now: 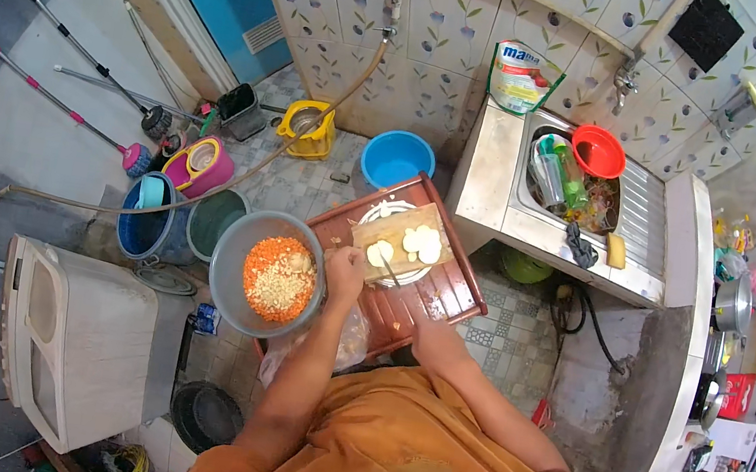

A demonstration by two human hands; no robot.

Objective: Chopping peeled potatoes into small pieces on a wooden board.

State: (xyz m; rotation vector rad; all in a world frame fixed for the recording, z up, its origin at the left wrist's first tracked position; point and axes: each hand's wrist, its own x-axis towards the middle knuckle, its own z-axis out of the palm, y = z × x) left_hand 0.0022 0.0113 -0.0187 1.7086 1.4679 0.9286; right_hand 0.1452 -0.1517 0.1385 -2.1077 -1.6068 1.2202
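A wooden cutting board (366,237) lies on a white slatted plate or rack (384,207), on a low reddish-brown table (341,220). Pale round slices (421,243), apparently potato, are grouped on the board, with one slice (379,253) lying apart at its near side. My right hand (439,347) is closed on a knife (389,270); the handle is hidden, and the blade points at that single slice. My left hand (344,275) is curled at the board's left corner, its fingers mostly hidden. Beside it stands a grey bowl (231,257) of diced orange and pale pieces (279,280).
A clear plastic bag (347,340) hangs at the table's near edge. Beyond the table sits a blue basin (397,158). To the right is a sink (643,219) holding bottles and a red bowl (599,151). Buckets (142,228) and a washing machine (85,338) stand left.
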